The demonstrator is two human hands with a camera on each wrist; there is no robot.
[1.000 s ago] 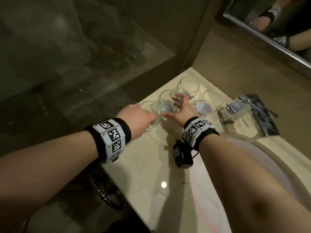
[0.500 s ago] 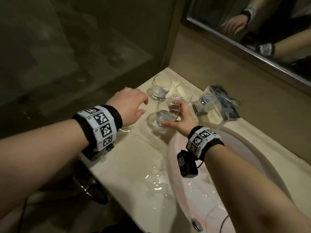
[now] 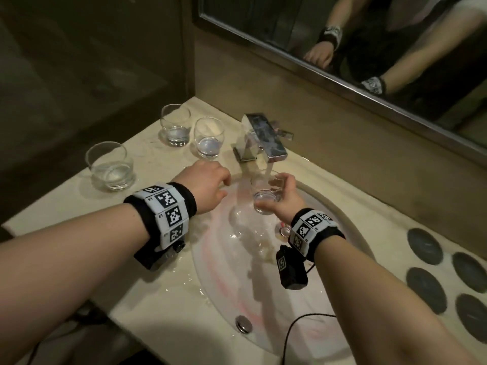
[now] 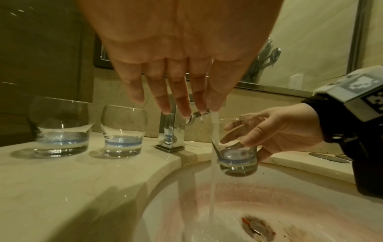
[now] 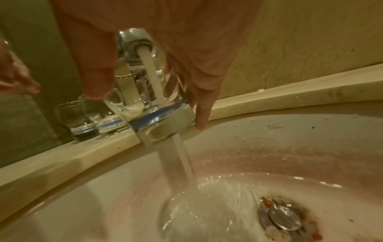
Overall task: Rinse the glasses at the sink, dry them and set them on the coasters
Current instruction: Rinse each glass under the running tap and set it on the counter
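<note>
No readable brand or text; only black-and-white square code markers on the white-and-black wristbands.

Right hand grips a clear round tumbler with thick base, thumb on the near wall, fingers wrapped round the far side. The tumbler is tilted slightly, held over the white oval basin. Water stream from the square chrome tap passes its left edge and falls into the basin.

Left hand holds nothing, fingers extended downward and together, just left of the grip.

Three more clear tumblers stand on the beige marble counter left of the grip. Dark round coasters lie well right of it.
</note>
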